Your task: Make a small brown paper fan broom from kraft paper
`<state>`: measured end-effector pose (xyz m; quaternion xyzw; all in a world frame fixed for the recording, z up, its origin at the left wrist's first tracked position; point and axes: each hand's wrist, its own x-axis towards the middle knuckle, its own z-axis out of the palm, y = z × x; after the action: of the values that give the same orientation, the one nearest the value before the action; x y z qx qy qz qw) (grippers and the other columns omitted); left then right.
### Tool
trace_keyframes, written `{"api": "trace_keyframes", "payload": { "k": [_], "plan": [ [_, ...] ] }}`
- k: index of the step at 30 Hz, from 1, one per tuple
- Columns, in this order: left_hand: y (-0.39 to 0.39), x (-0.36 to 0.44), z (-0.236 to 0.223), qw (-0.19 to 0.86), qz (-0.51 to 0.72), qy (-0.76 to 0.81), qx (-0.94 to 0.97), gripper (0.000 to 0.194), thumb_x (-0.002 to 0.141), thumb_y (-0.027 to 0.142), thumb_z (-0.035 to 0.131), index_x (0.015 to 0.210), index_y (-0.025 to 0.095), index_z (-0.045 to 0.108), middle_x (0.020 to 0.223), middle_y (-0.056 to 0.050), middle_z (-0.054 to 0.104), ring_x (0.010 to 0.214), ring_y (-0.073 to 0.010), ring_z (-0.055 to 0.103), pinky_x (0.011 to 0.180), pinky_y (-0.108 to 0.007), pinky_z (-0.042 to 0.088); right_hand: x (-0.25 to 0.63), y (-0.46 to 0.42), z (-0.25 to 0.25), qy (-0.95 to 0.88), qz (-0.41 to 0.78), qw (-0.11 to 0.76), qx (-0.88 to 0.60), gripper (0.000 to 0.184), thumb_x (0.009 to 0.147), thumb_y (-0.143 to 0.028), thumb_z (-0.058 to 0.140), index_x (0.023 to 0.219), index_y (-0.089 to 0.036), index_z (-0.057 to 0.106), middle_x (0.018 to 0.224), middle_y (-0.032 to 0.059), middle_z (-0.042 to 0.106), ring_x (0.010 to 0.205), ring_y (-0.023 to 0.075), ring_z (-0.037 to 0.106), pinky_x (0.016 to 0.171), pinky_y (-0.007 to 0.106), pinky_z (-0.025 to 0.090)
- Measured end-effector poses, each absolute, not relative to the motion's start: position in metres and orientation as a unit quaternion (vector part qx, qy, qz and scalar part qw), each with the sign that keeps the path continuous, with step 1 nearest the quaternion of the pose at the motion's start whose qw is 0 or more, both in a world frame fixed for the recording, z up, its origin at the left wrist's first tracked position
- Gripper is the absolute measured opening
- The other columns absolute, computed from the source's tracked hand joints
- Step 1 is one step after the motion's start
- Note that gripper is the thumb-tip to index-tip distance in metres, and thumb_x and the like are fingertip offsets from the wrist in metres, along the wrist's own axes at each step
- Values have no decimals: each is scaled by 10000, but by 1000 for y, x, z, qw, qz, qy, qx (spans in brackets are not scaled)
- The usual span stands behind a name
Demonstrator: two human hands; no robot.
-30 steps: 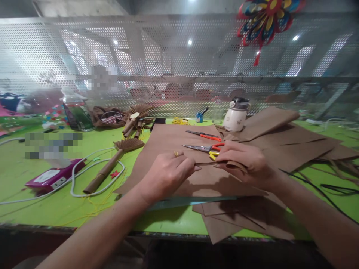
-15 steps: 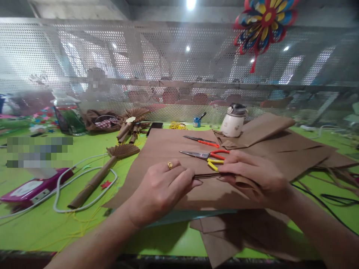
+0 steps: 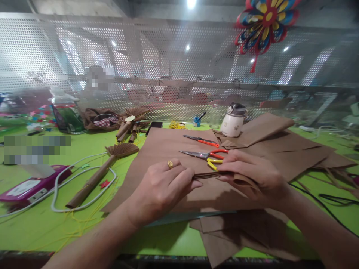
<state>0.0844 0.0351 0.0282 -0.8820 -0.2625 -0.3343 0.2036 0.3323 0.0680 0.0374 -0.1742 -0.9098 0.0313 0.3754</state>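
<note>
item one: folded brown paper strip [image 3: 206, 175], layered and narrow. i am holding it level between my two hands, just above the large brown sheet [image 3: 168, 144]; it is running from the left fingertips across to the right fingers, its curled end lying under the right palm.

item two: left hand [image 3: 164, 186], closed, thumb and bent fingers pinching one end of the strip.

item three: right hand [image 3: 249, 172], partly curled, thumb and fingers pinching the other side.

item four: scissors [image 3: 206, 154], red and yellow handles, resting open on the sheet beyond the strip. the handles are reaching the right fingers; whether they are touching, i am not able to tell.

item five: orange-handled tool [image 3: 207, 142], lying beyond the scissors.

containers: blue jar [image 3: 196, 122], a dark-handled implement standing in it; clear glass [image 3: 215, 119] beside it, contents unclear; white flask [image 3: 232, 123], dark lid, contents hidden; brown basket [image 3: 92, 122], checked cloth [image 3: 105, 122] showing inside; clear bottle [image 3: 68, 116], something green filling its lower part.

left side: paper fan [image 3: 97, 179], pleated head on a rolled stem, lying near a red star [image 3: 104, 183]; purple socket box [image 3: 35, 188].

all are resting on the green table [image 3: 157, 239].
</note>
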Motion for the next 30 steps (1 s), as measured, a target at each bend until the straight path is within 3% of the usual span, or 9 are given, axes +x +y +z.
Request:
{"api": "trace_keyframes", "payload": {
  "k": [10, 16, 21, 25, 30],
  "plan": [
    [37, 84, 23, 185, -338, -275, -881, 39, 854, 179, 562, 852, 141, 571, 687, -20, 602, 636, -130, 492, 620, -271, 420, 334, 70, 37, -911, 31, 377, -167, 221, 812, -97, 594, 1015, -181, 609, 902, 88, 587, 836, 171, 574, 703, 293, 499],
    [41, 89, 27, 141, -358, -290, -876, 108, 858, 184, 550, 784, 148, 620, 738, -42, 625, 702, -138, 516, 671, -286, 423, 332, 72, 35, -907, 46, 383, -171, 168, 820, -102, 570, 947, -193, 632, 881, 80, 592, 782, 163, 569, 647, 282, 477],
    [49, 92, 21, -43, -365, -409, -835, 218, 828, 292, 592, 669, 159, 660, 672, -24, 591, 652, -125, 522, 595, -246, 413, 328, 79, 27, -903, 98, 363, -208, 97, 843, -156, 556, 821, -176, 648, 765, 48, 597, 695, 146, 544, 618, 272, 430],
    [54, 92, 14, -226, -289, -471, -802, 308, 817, 403, 566, 675, 153, 673, 587, 2, 581, 557, -109, 512, 482, -208, 362, 323, 82, 21, -905, 136, 287, -284, 191, 851, -201, 566, 665, -162, 584, 647, 12, 548, 618, 127, 484, 581, 257, 379],
    [55, 94, 16, -297, -267, -491, -774, 195, 779, 300, 575, 732, 149, 689, 635, 0, 617, 594, -115, 530, 504, -208, 359, 321, 85, 19, -898, 155, 269, -311, 213, 842, -222, 579, 639, -157, 568, 646, 3, 529, 627, 125, 467, 586, 258, 359]
  ]
}}
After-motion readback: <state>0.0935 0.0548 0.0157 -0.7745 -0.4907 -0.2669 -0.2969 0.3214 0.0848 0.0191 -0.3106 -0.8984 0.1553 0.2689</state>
